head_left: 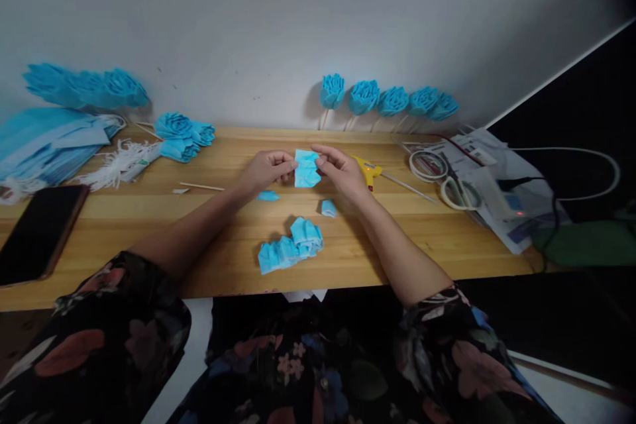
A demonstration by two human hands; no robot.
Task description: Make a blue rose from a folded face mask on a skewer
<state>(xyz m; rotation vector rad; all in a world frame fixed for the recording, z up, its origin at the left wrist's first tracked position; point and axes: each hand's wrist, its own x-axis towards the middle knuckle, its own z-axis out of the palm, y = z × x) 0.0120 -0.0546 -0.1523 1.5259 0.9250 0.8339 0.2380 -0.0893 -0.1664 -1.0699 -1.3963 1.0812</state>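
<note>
Between my two hands a small light-blue fabric piece is stretched above the wooden table. My left hand pinches its left edge between thumb and fingers. At its right edge my right hand grips it the same way. Nearer to me lies a crinkled blue strip, partly rolled at its right end. A small folded blue piece rests below my right hand, and a flat blue scrap lies below my left hand.
A yellow glue gun lies behind my right hand. Scissors, tape rolls and a power strip are at right. Blue flowers stand along the wall. Masks, white cords and a phone lie left.
</note>
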